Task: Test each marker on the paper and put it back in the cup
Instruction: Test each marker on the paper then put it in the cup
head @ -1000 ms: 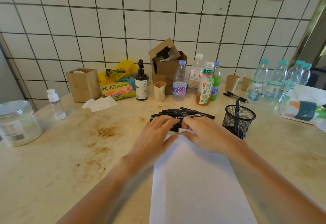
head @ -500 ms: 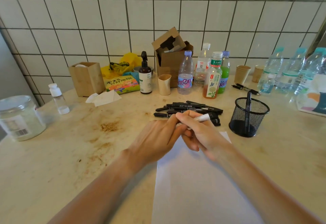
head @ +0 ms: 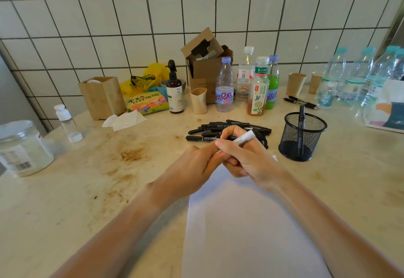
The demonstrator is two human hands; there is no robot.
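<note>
Nearest me lies the white sheet of paper (head: 251,223), flat on the stained beige stone surface (head: 76,201), and as far as I can see it carries no test marks, though my arms cover parts of it. Just beyond its far edge my hands meet above the surface: my right hand (head: 247,157) is curled round a marker with a white label on its barrel (head: 244,138), the labelled end sticking out up and to the right, while my left hand (head: 194,168) has its fingertips closed on the marker's near end, where I take the cap to be; the tip itself is hidden, so I cannot tell whether it is capped. Past the hands sits a loose pile of black markers (head: 229,130) lying flat on the surface, and I judge these untested. To the right of the pile stands the round black wire-mesh cup (head: 302,137), holding what looks like a single black marker upright (head: 302,119). So I reckon the job is barely started: perhaps one marker back in the cup, one in hand about to be uncapped and tried, and the whole pile left. Farther off, bottles and paper cups stand before the white tiled wall (head: 131,15).
</note>
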